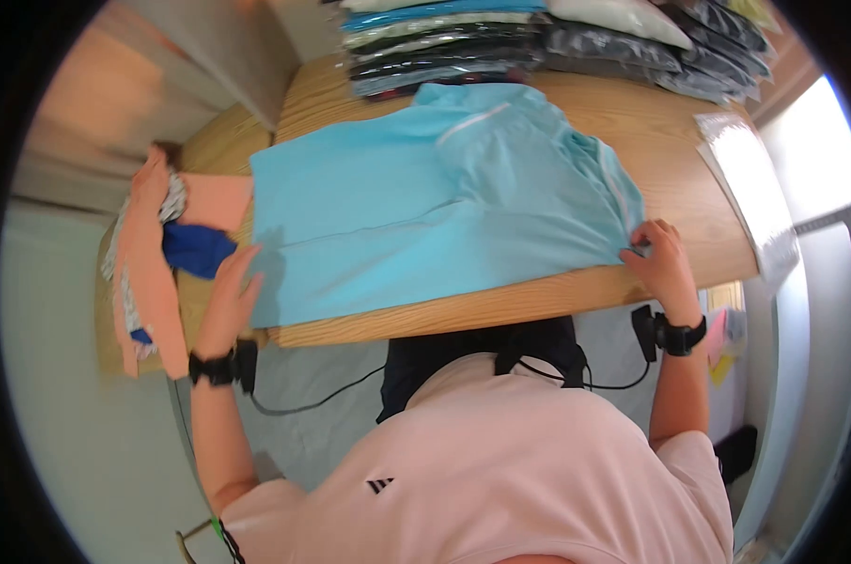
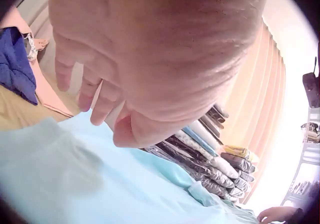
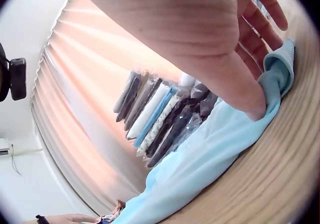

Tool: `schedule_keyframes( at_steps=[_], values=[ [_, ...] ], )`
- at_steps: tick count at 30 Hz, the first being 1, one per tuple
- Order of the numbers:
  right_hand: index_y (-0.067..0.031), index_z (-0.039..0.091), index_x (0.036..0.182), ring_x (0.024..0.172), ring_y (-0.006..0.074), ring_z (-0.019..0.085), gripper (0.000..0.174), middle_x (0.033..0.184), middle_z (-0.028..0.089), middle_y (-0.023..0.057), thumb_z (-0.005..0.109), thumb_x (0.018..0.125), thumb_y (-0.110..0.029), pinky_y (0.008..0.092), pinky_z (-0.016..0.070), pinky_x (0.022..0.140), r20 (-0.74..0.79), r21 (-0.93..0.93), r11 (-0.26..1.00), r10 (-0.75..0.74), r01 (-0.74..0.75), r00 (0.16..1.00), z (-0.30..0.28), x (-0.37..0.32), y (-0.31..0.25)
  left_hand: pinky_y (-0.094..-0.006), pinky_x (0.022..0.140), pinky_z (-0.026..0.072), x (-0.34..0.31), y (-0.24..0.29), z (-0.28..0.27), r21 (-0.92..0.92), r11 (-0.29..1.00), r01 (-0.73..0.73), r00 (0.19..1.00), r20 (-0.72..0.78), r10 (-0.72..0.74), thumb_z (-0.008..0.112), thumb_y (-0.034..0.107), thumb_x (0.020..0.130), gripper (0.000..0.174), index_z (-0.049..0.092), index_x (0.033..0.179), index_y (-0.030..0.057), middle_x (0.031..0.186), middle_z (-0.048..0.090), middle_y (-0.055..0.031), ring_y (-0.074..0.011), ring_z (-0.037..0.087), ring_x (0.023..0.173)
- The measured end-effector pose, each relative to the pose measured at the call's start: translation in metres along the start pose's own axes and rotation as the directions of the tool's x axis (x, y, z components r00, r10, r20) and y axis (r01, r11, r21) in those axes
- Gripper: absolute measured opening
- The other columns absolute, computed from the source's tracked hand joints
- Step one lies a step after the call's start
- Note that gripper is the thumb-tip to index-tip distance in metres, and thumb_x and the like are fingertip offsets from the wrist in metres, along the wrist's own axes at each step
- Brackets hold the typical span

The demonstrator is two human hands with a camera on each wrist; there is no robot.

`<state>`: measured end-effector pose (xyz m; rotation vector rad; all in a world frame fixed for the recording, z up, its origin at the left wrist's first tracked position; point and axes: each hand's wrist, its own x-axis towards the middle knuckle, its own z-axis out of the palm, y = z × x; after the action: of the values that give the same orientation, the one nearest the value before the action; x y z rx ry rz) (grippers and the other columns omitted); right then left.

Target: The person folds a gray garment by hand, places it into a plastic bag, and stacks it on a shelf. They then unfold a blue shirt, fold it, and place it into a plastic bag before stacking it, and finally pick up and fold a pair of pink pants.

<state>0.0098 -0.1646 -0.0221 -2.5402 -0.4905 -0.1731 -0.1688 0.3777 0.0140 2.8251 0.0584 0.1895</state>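
Observation:
A light blue garment lies spread across the wooden table, smooth on the left and bunched on the right, where a thin white stripe shows. At its left edge is my left hand, fingers extended and apart; the left wrist view has this hand above the cloth, holding nothing. My right hand pinches the garment's near right corner. Close up in the right wrist view, the thumb of that hand presses on the fabric, whose edge folds up beside the fingers.
Stacks of plastic-bagged folded clothes line the table's back. Peach clothing and a dark blue cloth lie on the left-hand surface. Clear plastic bags rest at the right edge. The table's front edge runs close to my body.

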Motion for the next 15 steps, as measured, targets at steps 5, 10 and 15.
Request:
schedule_keyframes(
  at_steps=[5, 10, 15],
  values=[
    [-0.003, 0.055, 0.079, 0.085, 0.0288, 0.051, 0.022, 0.082, 0.055, 0.0101, 0.071, 0.064, -0.004, 0.0366, 0.043, 0.077, 0.046, 0.022, 0.999, 0.022, -0.023, 0.999, -0.003, 0.002, -0.001, -0.0376, 0.086, 0.0408, 0.024, -0.041, 0.028, 0.003, 0.987, 0.161, 0.987, 0.013, -0.161, 0.064, 0.021, 0.084, 0.031, 0.056, 0.107, 0.0016, 0.1, 0.056, -0.0166, -0.0305, 0.051, 0.097],
    [-0.0022, 0.054, 0.077, 0.084, 0.0277, 0.051, 0.022, 0.081, 0.054, 0.0099, 0.072, 0.064, -0.002, 0.0357, 0.0427, 0.077, 0.073, 0.032, 0.996, 0.083, -0.085, 0.994, -0.004, 0.003, -0.005, -0.0377, 0.079, 0.0424, 0.027, -0.05, 0.036, -0.021, 0.98, 0.195, 0.979, -0.062, -0.196, 0.065, 0.025, 0.084, 0.027, 0.055, 0.089, -0.0004, 0.089, 0.056, -0.0161, -0.0291, 0.053, 0.088],
    [-0.0022, 0.054, 0.078, 0.084, 0.0272, 0.051, 0.023, 0.08, 0.054, 0.0097, 0.072, 0.064, -0.003, 0.0356, 0.0424, 0.076, 0.111, 0.045, 0.996, 0.07, -0.075, 0.991, -0.005, 0.004, -0.003, -0.0416, 0.067, 0.0413, 0.031, -0.065, 0.035, 0.076, 0.958, 0.275, 0.961, -0.027, -0.274, 0.068, 0.024, 0.08, 0.032, 0.049, 0.076, -0.0013, 0.079, 0.055, -0.0159, -0.0321, 0.054, 0.078]
  ],
)
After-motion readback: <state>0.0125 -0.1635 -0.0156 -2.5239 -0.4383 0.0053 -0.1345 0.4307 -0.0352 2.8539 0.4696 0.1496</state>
